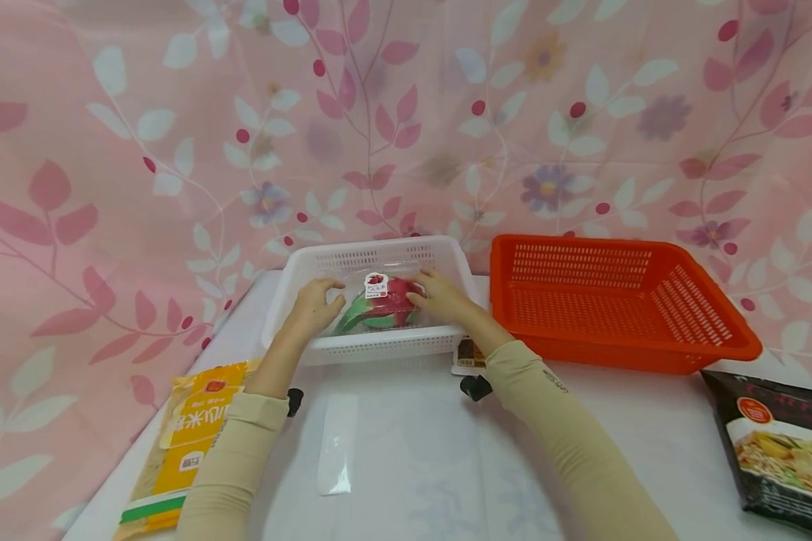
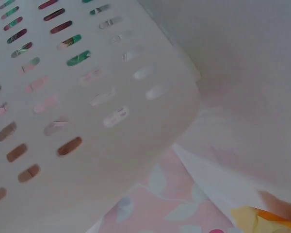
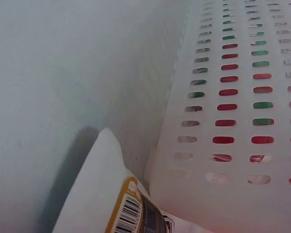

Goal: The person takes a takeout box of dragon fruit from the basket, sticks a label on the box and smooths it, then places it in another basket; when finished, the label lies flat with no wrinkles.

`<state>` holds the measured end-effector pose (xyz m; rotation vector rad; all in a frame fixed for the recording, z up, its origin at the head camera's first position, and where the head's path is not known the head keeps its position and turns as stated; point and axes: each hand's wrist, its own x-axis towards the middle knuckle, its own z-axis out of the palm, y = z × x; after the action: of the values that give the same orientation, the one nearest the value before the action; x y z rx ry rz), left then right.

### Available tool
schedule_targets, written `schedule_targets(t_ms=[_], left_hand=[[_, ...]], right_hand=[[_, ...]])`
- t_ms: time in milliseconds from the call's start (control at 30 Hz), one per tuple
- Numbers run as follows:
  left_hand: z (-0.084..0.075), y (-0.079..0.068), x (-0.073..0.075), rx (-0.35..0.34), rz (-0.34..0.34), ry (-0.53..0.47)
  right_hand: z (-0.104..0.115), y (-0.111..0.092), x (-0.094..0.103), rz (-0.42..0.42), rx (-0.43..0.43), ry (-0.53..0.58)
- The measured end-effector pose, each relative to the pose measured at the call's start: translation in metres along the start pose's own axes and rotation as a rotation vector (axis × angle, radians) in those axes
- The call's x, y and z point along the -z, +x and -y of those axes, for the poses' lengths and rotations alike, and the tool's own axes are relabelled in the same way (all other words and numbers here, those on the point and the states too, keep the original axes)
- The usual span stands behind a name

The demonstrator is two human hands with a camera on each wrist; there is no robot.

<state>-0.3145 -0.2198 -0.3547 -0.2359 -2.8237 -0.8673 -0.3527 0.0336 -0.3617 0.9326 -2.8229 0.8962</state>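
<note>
A clear plastic package (image 1: 387, 300) with a red and green item inside and a white label lies in the white basket (image 1: 392, 343). My left hand (image 1: 316, 306) reaches over the basket's left side, thumb and fingers spread apart beside the package's left end. Over the right end is my right hand (image 1: 441, 298), its relaxed fingers and thumb resting at the package. Through slots in the white basket wall (image 2: 111, 160), the left wrist view gives glimpses of red and green. The right wrist view also shows the slotted basket wall (image 3: 208, 160); neither wrist view shows the fingers.
Right of the white basket stands a red basket (image 1: 609, 353). A yellow food packet (image 1: 176, 451) lies at the left, a black noodle packet (image 1: 785, 451) at the far right. A white packet with a barcode (image 3: 128, 208) sits by the white basket's front right corner. Floral fabric (image 1: 406, 113) hangs behind.
</note>
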Motion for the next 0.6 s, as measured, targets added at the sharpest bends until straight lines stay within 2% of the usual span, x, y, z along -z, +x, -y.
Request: schedule_targets(t_ms=[267,467,600], left_hand=[[-0.0025,0.0006,-0.0006,-0.008,0.018,0.068],[-0.0036,0.0015,-0.0017,-0.012,0.009,0.1],[-0.0021,0.0007,-0.0013,-0.017,0.008,0.103]], right_hand=[[0.0039,-0.0021,0.0015,0.02,-0.007,0.031],[0.0034,-0.0013,0.0033,0.036,0.007,-0.016],[0.0051,-0.0046,0.0034,0.066,-0.02,-0.033]])
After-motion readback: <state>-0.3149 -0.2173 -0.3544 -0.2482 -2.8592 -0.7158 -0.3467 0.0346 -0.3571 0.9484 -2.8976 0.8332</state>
